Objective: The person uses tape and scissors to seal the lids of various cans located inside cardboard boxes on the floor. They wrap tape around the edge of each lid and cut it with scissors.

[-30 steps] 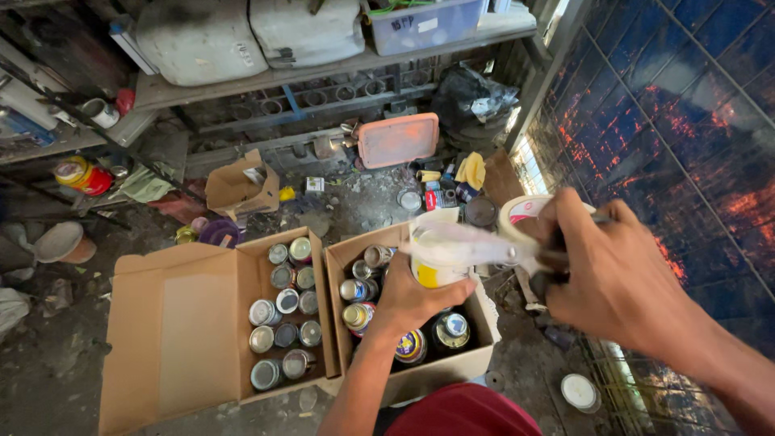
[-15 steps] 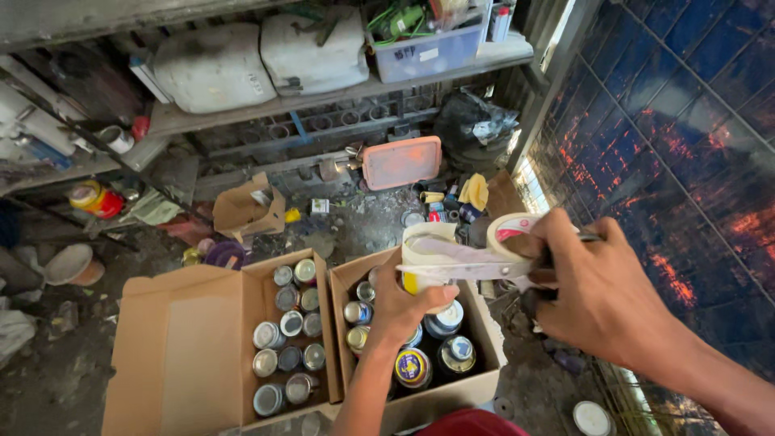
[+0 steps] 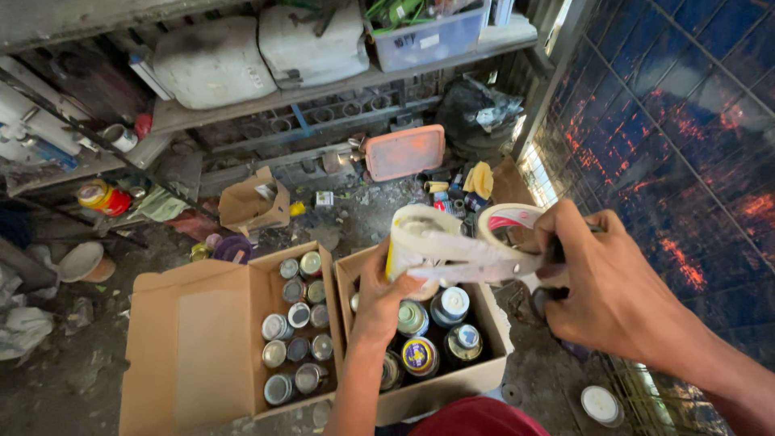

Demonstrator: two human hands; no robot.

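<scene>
White tape (image 3: 476,262) is stretched between the hands above the right cardboard box (image 3: 484,375) of cans: the left hand (image 3: 387,295) grips a pale can (image 3: 416,242), the right hand (image 3: 601,282) clenches the tape roll (image 3: 508,226), so wrapping seems underway and needs steady tension.

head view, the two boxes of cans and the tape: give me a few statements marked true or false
1. The left hand holds a pale can above the right cardboard box. True.
2. The right hand grips a tape roll. True.
3. Both boxes are sealed shut. False: both are open, with can tops showing.
4. The left cardboard box holds no cans. False: cans fill its right part.
5. A pink tray leans below the shelf. True.
</scene>
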